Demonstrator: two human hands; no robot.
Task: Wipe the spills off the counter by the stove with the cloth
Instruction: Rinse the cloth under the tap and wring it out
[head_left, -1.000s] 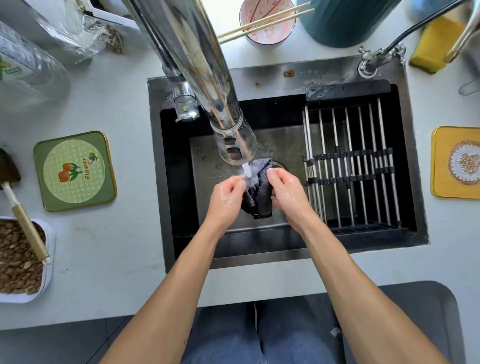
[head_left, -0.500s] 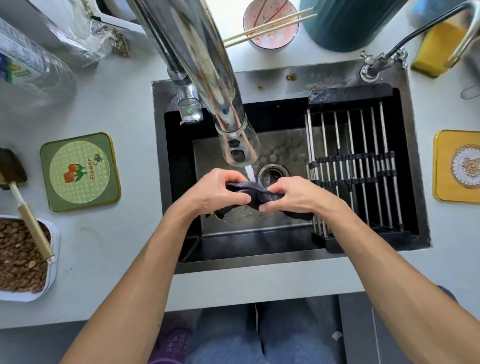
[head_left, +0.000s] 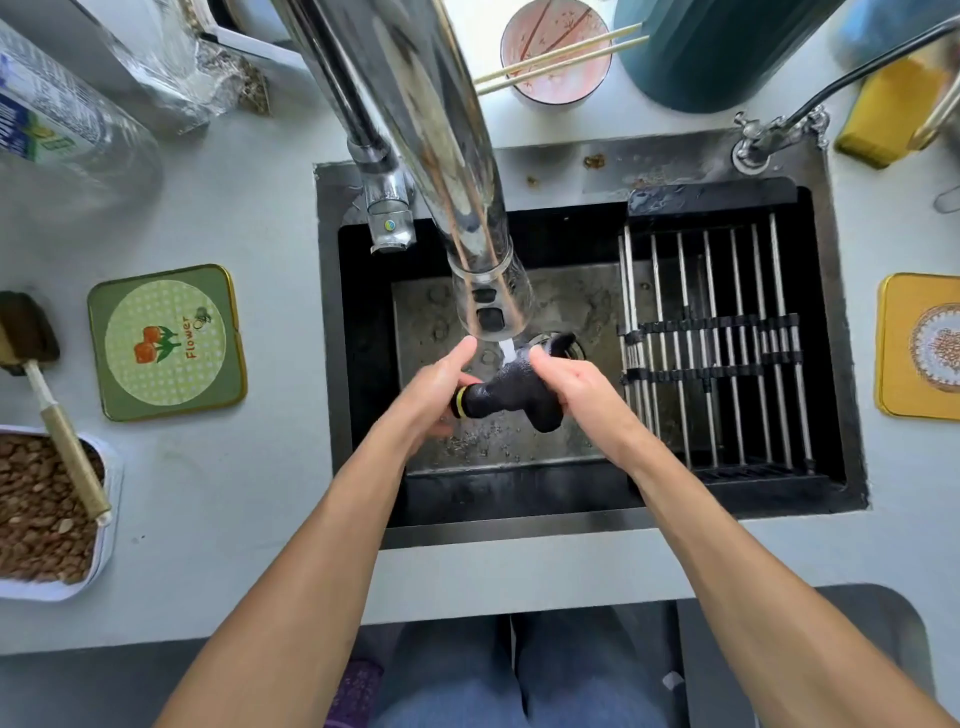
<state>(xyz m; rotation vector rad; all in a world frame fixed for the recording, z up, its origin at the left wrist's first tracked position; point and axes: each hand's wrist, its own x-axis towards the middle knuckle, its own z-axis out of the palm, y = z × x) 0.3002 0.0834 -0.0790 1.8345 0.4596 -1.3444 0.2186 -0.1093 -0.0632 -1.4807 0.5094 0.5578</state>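
A dark wet cloth (head_left: 511, 395) with a yellow edge is bunched up between both my hands over the steel sink (head_left: 332, 322). My left hand (head_left: 434, 397) grips its left end and my right hand (head_left: 576, 387) grips its right side. Water runs from the chrome tap (head_left: 491, 306) straight onto the cloth. The pale grey counter (head_left: 260, 467) surrounds the sink. No stove is in view.
A metal drying rack (head_left: 727, 338) fills the sink's right half. On the left lie a green coaster (head_left: 166, 340), a brush (head_left: 47, 384) and a tray of brown pellets (head_left: 41, 509). A yellow coaster (head_left: 919, 345) lies right; a bowl with chopsticks (head_left: 556, 52) stands behind.
The cloth was rolled up between my hands and lifted back up under the running water. My thumbs now point up toward the tap.
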